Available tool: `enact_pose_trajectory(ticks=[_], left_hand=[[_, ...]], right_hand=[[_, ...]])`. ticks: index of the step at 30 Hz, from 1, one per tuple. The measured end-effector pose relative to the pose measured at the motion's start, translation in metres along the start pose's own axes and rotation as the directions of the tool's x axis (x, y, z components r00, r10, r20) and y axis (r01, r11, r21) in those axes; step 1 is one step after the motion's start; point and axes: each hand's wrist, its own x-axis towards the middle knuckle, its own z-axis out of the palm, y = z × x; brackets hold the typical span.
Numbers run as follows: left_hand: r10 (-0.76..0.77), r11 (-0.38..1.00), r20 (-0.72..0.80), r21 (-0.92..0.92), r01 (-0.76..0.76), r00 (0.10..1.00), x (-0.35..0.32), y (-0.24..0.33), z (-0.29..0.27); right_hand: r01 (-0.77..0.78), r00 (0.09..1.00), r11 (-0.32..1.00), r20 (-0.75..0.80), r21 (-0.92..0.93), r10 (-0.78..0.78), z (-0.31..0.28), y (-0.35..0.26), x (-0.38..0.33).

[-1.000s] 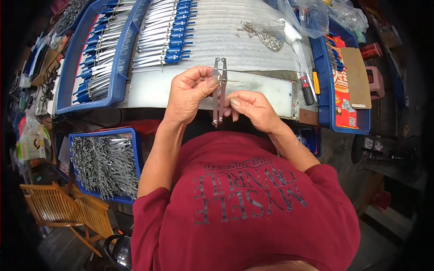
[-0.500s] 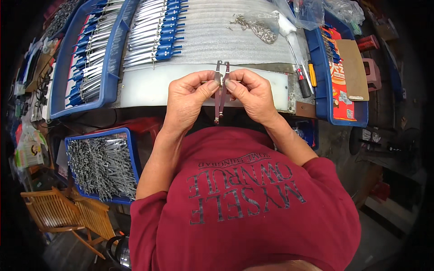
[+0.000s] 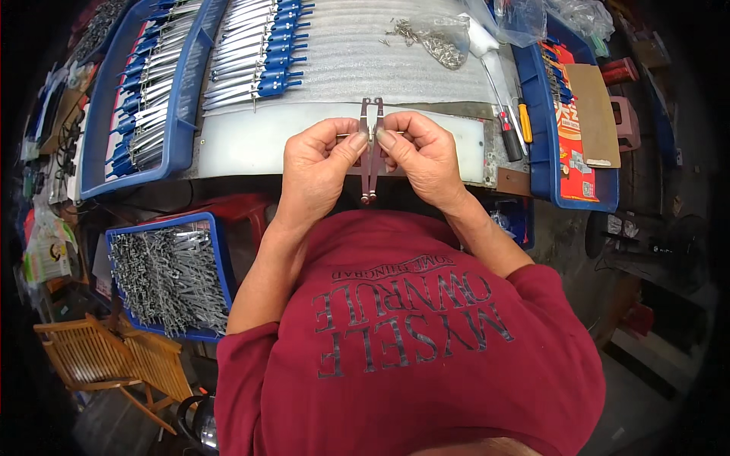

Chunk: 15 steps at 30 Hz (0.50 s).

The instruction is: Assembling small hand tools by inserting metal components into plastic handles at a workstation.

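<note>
Both hands, left hand (image 3: pixel 315 163) and right hand (image 3: pixel 426 156), pinch a two-pronged metal clip (image 3: pixel 370 152) upright above the table (image 3: pixel 304 144), fingers closed on it, steadying its top for close work.

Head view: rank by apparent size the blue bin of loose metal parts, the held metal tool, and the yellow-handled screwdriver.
1. Blue bin of metal parts, clearly largest.
2. Metal tool, pinched by the left hand and right hand.
3. Yellow-handled screwdriver, though it lies farther from the camera, so this is unsure.

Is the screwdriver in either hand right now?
No, the screwdriver lies on the bench to the right, while both hands pinch a thin metal piece.
</note>
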Motion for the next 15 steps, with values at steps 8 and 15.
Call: enact_pose_trajectory(ticks=[8,15], left_hand=[[0.115,0.989,-0.056,0.101,-0.109,0.992,-0.0050,0.0049,0.0074],[0.108,0.991,-0.060,0.088,-0.102,0.992,-0.0039,0.0009,0.0056]], right_hand=[[0.115,0.993,0.987,0.029,-0.117,-0.112,0.0003,-0.0042,-0.0012],[0.120,0.993,0.985,0.029,-0.125,-0.118,0.0011,-0.0036,-0.0016]])
